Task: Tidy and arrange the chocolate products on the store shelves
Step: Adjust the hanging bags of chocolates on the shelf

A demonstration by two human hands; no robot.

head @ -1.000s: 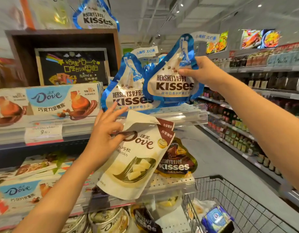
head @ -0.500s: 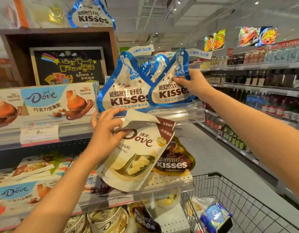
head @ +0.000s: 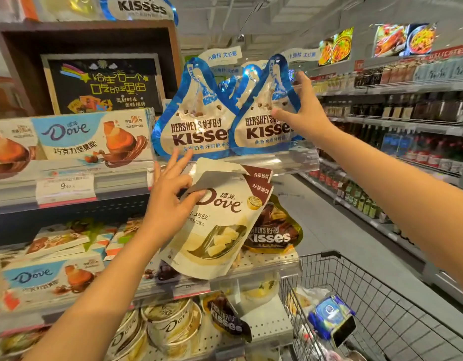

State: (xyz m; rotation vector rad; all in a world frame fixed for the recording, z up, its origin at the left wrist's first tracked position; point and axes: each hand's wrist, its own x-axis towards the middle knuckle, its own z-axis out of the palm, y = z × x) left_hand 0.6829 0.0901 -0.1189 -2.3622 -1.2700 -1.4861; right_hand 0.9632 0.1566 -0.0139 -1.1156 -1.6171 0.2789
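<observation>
Right hand (head: 300,110) has come down with the blue Kisses bag (head: 267,118); a second ago it held it well above the top shelf (head: 282,162), now the bag stands on that shelf just beside the other blue Kisses bag (head: 196,121), upright, fingers holding its right edge and face. Likely just seated, release pending. Left hand (head: 170,199) stays on the white Dove pouch (head: 220,220), thumb pinching its top, index finger stretched up toward the shelf edge. Pouch hangs tilted in front of the middle shelf, not placed yet.
</observation>
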